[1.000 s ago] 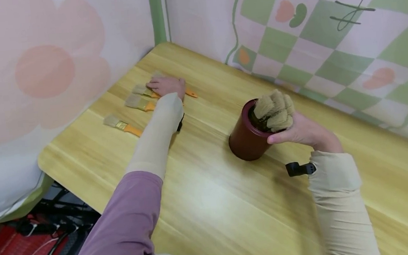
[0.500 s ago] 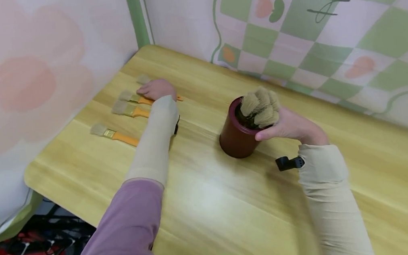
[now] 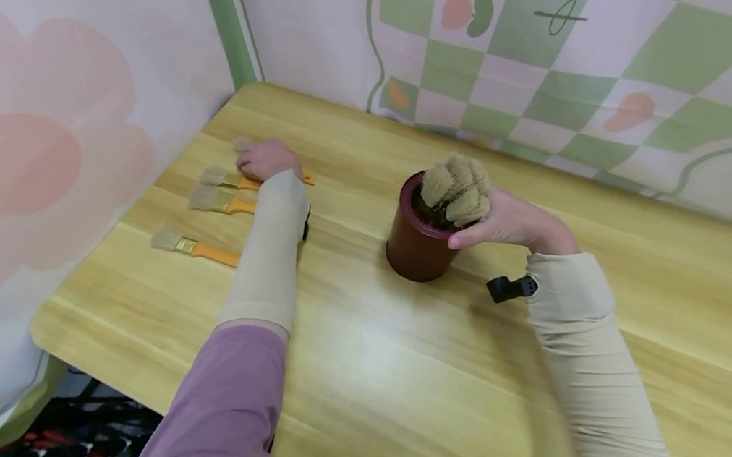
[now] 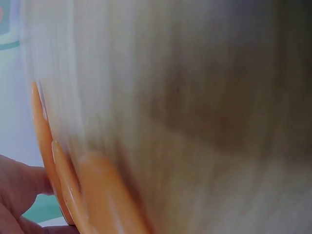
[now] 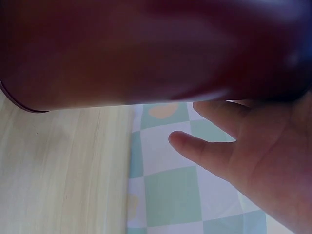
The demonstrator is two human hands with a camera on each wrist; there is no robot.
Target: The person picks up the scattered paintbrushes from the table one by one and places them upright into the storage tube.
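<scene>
My left hand (image 3: 268, 161) is over the farthest paintbrush (image 3: 309, 180), whose bristle tip and orange handle end show on either side. In the left wrist view, fingers (image 4: 41, 180) pinch the outermost orange handle (image 4: 45, 136); blur hides part of this. Three more flat paintbrushes (image 3: 211, 253) lie on the table on the near side of that hand, bristles to the left. With its thumb on the near rim, my right hand (image 3: 516, 224) holds a dark red cup (image 3: 416, 249). Several paintbrushes (image 3: 457, 188) stand in it, pale bristles up. Most of its other fingers are hidden in the head view.
The wooden table (image 3: 355, 403) has a rounded left corner. Printed cloth walls (image 3: 524, 98) stand along its back and left sides. Dark cables (image 3: 76, 428) and a red surface lie below the left edge.
The head view has turned a little, so everything sits further left in it. Both hands keep about the same places at the far paintbrush and the cup.
</scene>
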